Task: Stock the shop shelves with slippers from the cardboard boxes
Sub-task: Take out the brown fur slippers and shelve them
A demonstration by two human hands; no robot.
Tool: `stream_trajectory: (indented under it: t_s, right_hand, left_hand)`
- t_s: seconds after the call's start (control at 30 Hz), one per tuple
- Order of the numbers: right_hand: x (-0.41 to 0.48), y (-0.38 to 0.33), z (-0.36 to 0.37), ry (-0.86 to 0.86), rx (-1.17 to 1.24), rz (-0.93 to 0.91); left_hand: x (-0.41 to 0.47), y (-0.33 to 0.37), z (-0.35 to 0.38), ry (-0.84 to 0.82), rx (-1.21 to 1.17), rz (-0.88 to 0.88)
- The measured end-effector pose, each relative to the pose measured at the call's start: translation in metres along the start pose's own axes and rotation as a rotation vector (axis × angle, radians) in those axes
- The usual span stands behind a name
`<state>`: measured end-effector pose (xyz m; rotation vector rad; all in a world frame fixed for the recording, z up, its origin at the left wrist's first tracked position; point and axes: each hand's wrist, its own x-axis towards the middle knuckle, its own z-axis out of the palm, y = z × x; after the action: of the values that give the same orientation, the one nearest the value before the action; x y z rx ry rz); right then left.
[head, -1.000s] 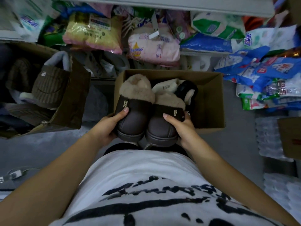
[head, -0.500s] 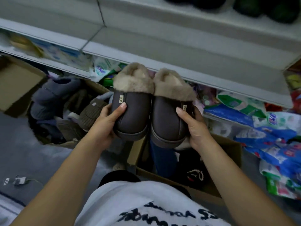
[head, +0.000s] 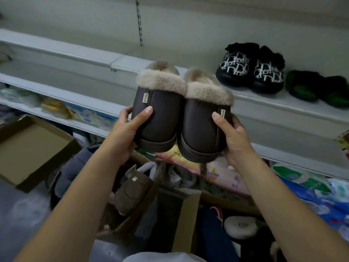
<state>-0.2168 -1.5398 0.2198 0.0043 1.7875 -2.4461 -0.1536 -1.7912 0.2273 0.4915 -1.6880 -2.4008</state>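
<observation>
I hold up a pair of dark brown slippers with beige fur cuffs, side by side, toes toward me. My left hand grips the left slipper and my right hand grips the right slipper. They hang in the air in front of the white shelf, about level with its edge. A black patterned pair and a green-and-black pair stand on that shelf to the right. Below are a cardboard box of slippers and another box holding a brown corduroy slipper.
An open cardboard box lies on the floor at the left. A lower shelf runs under the white one, with packaged goods piled beneath it at the right. A metal upright rises on the back wall.
Both hands have lifted the brown pair out of the box and up to shelf height. My view has tilted upward, bringing the shelf with the black and green pairs into sight.
</observation>
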Motion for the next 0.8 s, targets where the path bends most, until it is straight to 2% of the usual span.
stream_trajectory:
  t_s: [0.2, 0.33, 0.47, 0.6, 0.7, 0.8]
  right_hand:
    - [0.082, -0.032, 0.060, 0.126, -0.078, -0.116]
    - [0.114, -0.039, 0.084, 0.161, -0.224, -0.004]
    - [0.111, -0.039, 0.087, 0.007, -0.409, 0.180]
    - [0.107, -0.038, 0.082, -0.113, -0.443, 0.171]
    - [0.123, -0.036, 0.084, -0.067, -0.468, 0.135]
    - [0.147, -0.034, 0.085, 0.008, -0.495, 0.055]
  left_hand:
    - [0.099, 0.065, -0.004, -0.146, 0.094, 0.031]
    - [0.148, 0.083, -0.003, -0.240, 0.128, -0.088]
    - [0.167, 0.076, -0.016, -0.327, 0.181, -0.074]
    - [0.179, 0.067, -0.034, -0.478, 0.426, 0.039]
    - [0.188, 0.073, -0.035, -0.505, 0.587, 0.148]
    - [0.216, 0.082, -0.032, -0.447, 0.804, 0.228]
